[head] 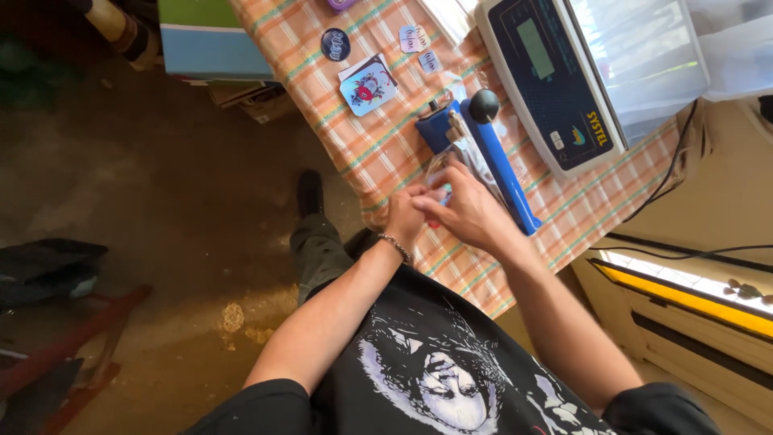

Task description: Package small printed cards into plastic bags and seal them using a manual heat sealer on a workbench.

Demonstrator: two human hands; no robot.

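Note:
My left hand (405,214) and my right hand (465,209) meet at the near edge of a table covered with an orange checked cloth (386,145). Both pinch a small clear plastic bag (460,159) that lies across a blue heat sealer (493,157) with a black knob (485,105). My left wrist wears a metal bracelet (394,246). The fingers hide the bag's near end and what is in it.
A white weighing scale (555,89) with a dark panel stands at the right, a clear plastic tub on it. Several stickers and a card (368,86) lie on the cloth beyond the sealer. A green and blue box (211,39) sits left of the table. Cables hang at the right.

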